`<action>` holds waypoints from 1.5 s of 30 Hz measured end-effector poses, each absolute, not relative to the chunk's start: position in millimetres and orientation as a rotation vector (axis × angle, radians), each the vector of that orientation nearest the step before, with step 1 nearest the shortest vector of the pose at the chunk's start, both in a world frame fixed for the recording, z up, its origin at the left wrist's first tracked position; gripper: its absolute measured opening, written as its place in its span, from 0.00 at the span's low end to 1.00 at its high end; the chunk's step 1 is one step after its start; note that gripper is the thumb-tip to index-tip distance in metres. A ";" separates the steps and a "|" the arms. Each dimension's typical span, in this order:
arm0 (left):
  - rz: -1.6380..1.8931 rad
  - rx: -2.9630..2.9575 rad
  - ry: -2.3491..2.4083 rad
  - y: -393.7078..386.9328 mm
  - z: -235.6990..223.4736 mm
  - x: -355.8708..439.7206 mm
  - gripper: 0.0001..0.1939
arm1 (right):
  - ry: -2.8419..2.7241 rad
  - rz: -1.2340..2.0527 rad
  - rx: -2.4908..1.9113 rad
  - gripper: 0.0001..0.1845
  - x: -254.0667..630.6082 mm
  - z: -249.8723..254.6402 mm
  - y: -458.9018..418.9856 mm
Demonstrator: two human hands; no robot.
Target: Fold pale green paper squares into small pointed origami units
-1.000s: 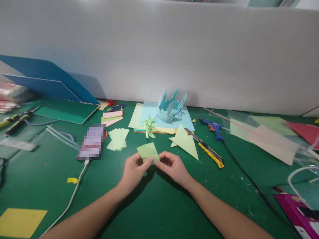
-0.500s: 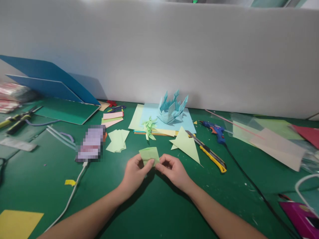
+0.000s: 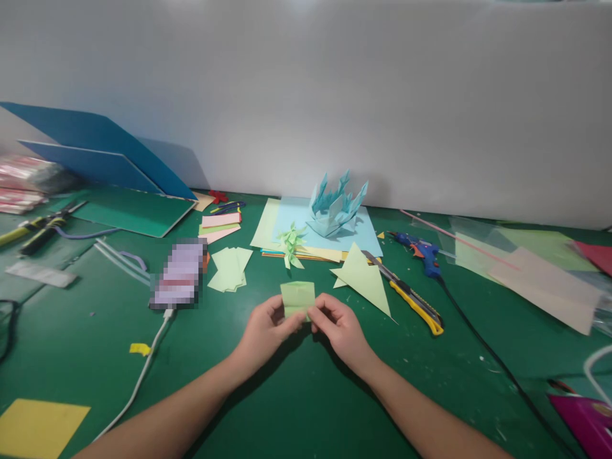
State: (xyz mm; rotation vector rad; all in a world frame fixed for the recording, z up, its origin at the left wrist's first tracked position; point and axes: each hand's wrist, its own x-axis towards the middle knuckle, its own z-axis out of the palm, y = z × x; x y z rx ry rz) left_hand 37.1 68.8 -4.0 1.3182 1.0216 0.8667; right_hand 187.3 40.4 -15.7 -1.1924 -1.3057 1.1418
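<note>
Between my two hands is a small light green sheet of paper (image 3: 298, 296) with a crease across it. My left hand (image 3: 268, 325) pinches its left and lower edge, thumb lying over the front. At the lower right corner, my right hand (image 3: 337, 324) grips the same paper between thumb and fingers. Just beyond stands a folded green paper piece with leaf-like points (image 3: 291, 242). A blue folded paper crown-like form (image 3: 332, 213) rests on a light blue sheet (image 3: 370, 239). Light green triangular paper (image 3: 363, 278) lies to the right, and a pile of pale green slips (image 3: 230, 269) to the left.
A yellow utility knife (image 3: 414, 299) and a blue glue gun (image 3: 423, 252) with a black cord lie right. On the left are a blurred-out phone (image 3: 179, 274) on a white cable (image 3: 143, 376), pliers (image 3: 43, 229) and blue boards (image 3: 105, 150). A white wall (image 3: 296, 95) closes the back.
The paper has turned slightly to sit straighter, its crease now facing me more. Both hands still hold it. The whole view has shifted a little.
</note>
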 end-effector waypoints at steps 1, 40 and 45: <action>0.848 1.290 1.017 69.0 -4.5 37.0 0.12 | -1.291 1.125 -1.194 0.17 187.4 -15.6 40.7; 0.862 0.977 0.958 70.5 4.0 37.3 0.19 | -1.423 1.040 -1.311 0.16 183.4 -21.2 37.5; 0.831 0.946 0.959 73.0 5.8 36.9 0.19 | -1.380 1.040 -1.307 0.18 184.3 -20.5 38.2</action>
